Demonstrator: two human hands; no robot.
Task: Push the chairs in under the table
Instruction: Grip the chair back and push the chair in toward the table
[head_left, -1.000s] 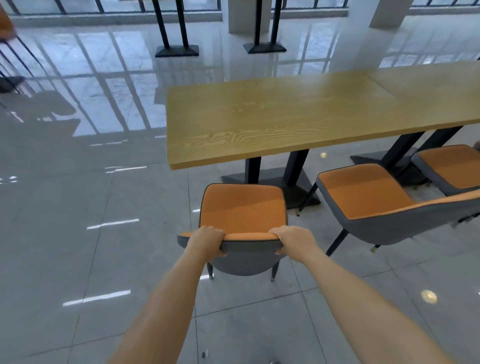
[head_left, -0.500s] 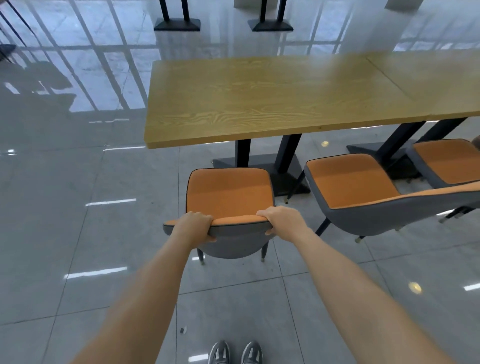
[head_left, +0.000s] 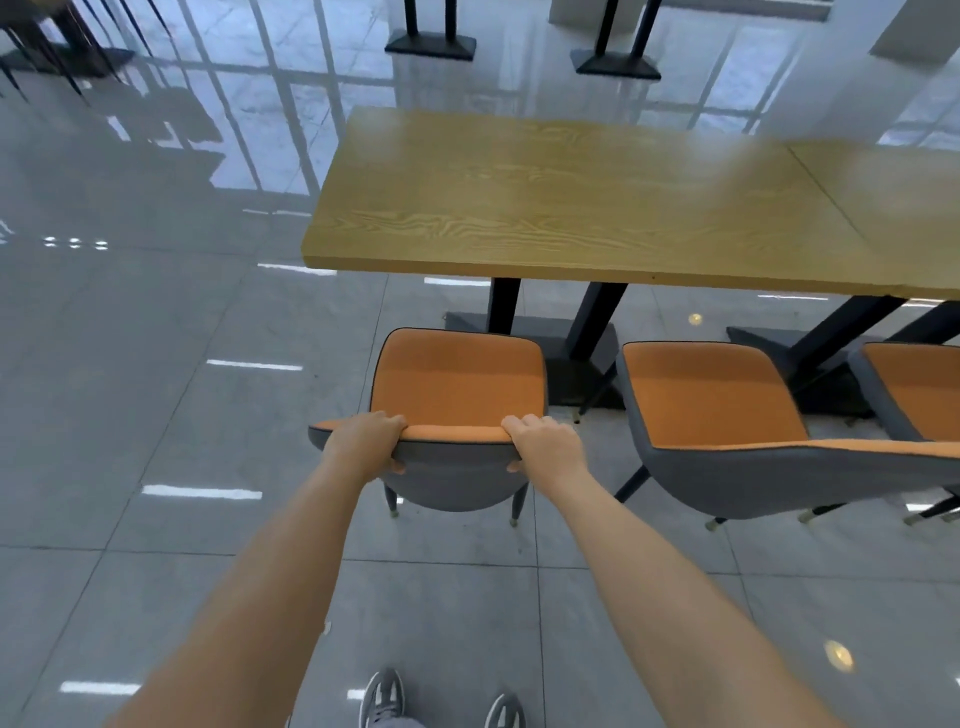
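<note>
Left hand (head_left: 366, 444), right hand (head_left: 545, 446) clamp chair (head_left: 457, 387) backrest.

No legible txt anywhere.

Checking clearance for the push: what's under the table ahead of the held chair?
Under the wooden table, two black legs on a dark base plate stand just beyond the held chair. The top hides the legs' upper ends and the floor farther back.
</note>
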